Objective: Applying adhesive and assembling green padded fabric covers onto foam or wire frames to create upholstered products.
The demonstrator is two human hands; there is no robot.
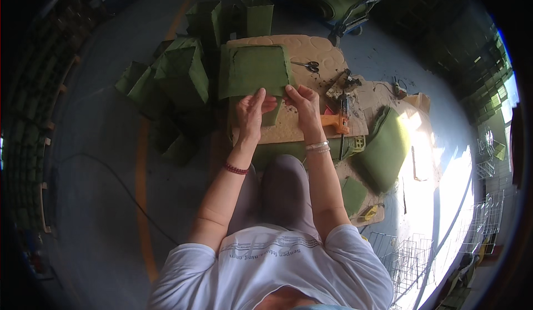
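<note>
A green felt-like sheet [258,68] lies in front of me on the tan board, its top and sides creased or edged with a dark line. My right hand [306,107] pinches the sheet's near right corner between thumb and fingers. At the near edge, my left hand [254,113] has its thumb raised against the sheet, with its fingers stretched out and apart. Another green piece [271,116] shows below the sheet, between my hands. Right of my right hand lies an orange-handled, gun-shaped tool [335,122]. Black-handled scissors [312,66] rest beyond the sheet's right side.
Several open green felt boxes [182,77] stand at the left and far left. A folded stack of green felt [383,149] lies right of the board [322,49]. Farther off is a blue hand truck [355,18]. Wire racks [408,260] stand at the lower right; a cable [119,182] crosses the floor.
</note>
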